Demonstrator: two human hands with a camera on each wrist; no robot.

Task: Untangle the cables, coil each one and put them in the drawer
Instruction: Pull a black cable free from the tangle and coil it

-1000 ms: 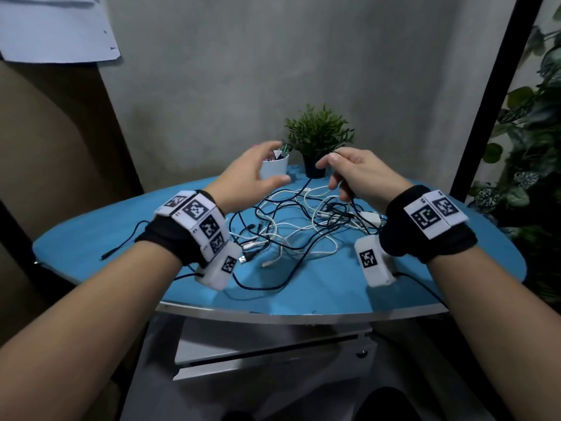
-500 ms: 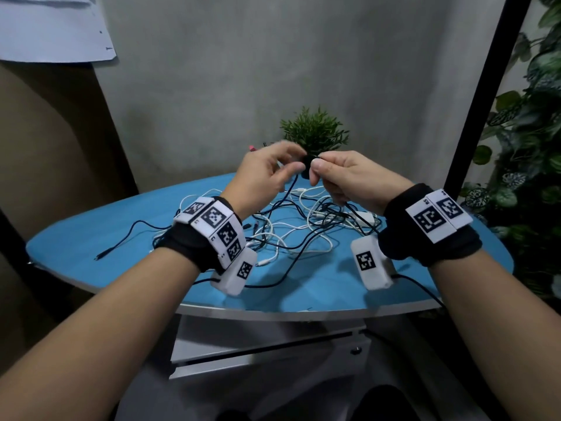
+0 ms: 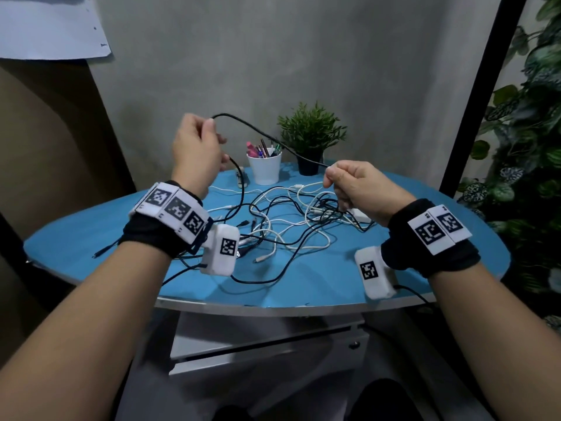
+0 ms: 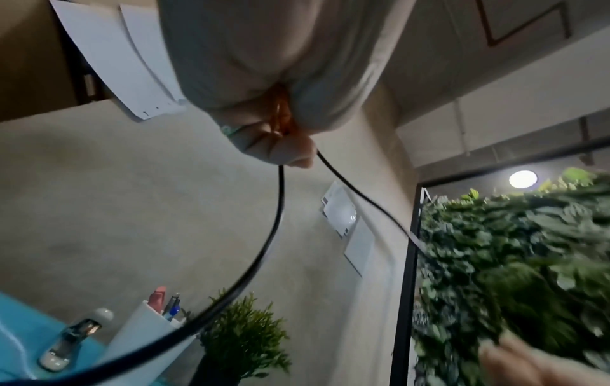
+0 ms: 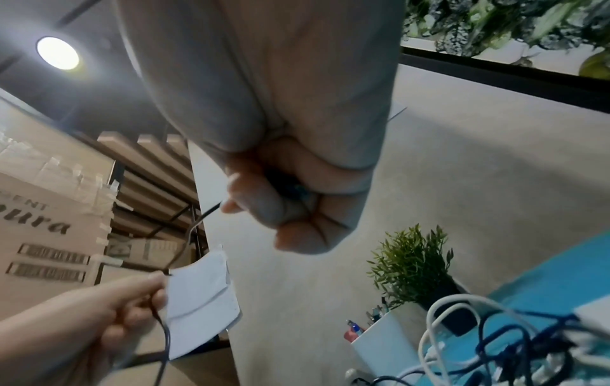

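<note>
A tangle of black and white cables [image 3: 291,220] lies on the blue round table [image 3: 100,232]. My left hand [image 3: 197,147] is raised above the table's left side and pinches a black cable [image 3: 258,132] between thumb and fingers. That black cable [image 4: 264,256] runs in an arc to my right hand [image 3: 355,186], which grips it in curled fingers just over the tangle. In the right wrist view the black cable [image 5: 195,227] stretches from the right fist toward the left hand [image 5: 109,310]. A drawer front [image 3: 267,344] shows under the table edge, with a dark gap along its top.
A white cup of pens [image 3: 263,165] and a small potted plant [image 3: 309,138] stand at the back of the table. A small bottle [image 4: 69,339] lies beside the cup. Leafy plants [image 3: 531,177] and a black post [image 3: 482,92] are at the right.
Both hands met over the tangle and took one black cable. The left hand has since risen up and to the left, drawing a length of it out between the hands.
</note>
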